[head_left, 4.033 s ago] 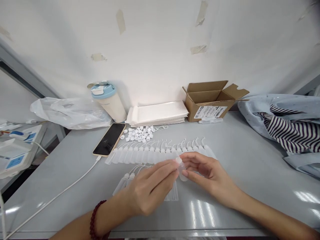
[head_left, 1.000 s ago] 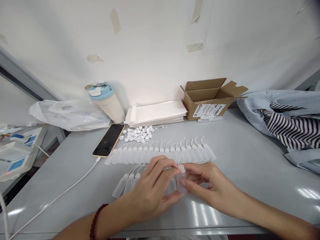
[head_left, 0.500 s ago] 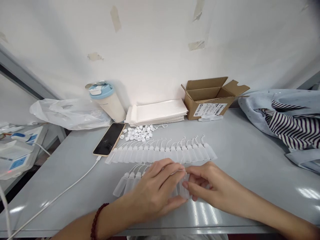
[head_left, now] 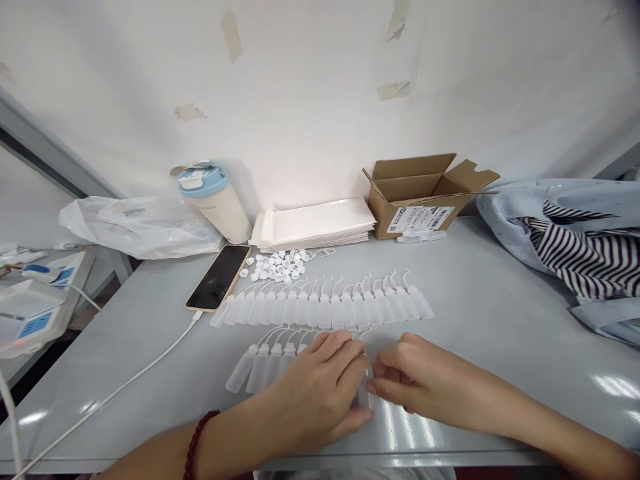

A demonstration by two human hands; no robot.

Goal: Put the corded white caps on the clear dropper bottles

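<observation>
A row of small translucent plastic bottles (head_left: 247, 368) with thin tubes at their tops lies on the grey table, its right part hidden beneath my left hand (head_left: 325, 380). At the end of that row is one more plastic bottle (head_left: 369, 393), mostly covered. The fingers and thumb of my left hand close round it from top and bottom. My right hand (head_left: 413, 373) is curled, with its thumb tip on the bottle's right side; its other fingertips are partly hidden. Behind lies a longer row of the same bottles (head_left: 320, 311), tubes pointing away.
White caps (head_left: 277, 267) are heaped behind the rows, near a phone (head_left: 219, 279) on a charging cable (head_left: 125, 387). Along the wall stand a tumbler (head_left: 220, 207), a stack of white envelopes (head_left: 320, 223) and an open carton (head_left: 425, 207). Cloth (head_left: 575, 240) lies at right, a plastic bag (head_left: 140, 227) at left.
Both hands have shifted slightly toward me, and more of the front row's left bottles show. My right fingers have drawn back a little to the end bottle's right edge.
</observation>
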